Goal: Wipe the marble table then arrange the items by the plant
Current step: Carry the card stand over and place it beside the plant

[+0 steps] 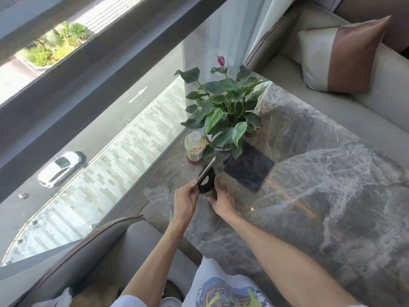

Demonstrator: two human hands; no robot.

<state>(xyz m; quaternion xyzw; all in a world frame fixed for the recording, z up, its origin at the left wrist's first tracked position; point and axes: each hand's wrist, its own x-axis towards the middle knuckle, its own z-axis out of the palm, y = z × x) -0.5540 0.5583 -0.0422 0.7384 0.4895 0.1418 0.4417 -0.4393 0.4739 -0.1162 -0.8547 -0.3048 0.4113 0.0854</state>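
The grey veined marble table (309, 173) fills the right of the view. At its far corner stands a leafy potted plant (223, 107) with one purple flower. A plastic drink bottle (194, 147) stands just left of the pot. A dark folded cloth (249, 166) lies flat in front of the plant. My left hand (184, 196) holds a phone (204, 171) tilted on its edge. My right hand (221, 198) grips a black round stand (207, 182) pressed against the phone's back, near the table's left corner.
A beige sofa with a white and brown cushion (340, 58) runs behind the table. A padded seat arm (115, 235) is at the lower left. A big window (88, 129) on the left looks down on a street.
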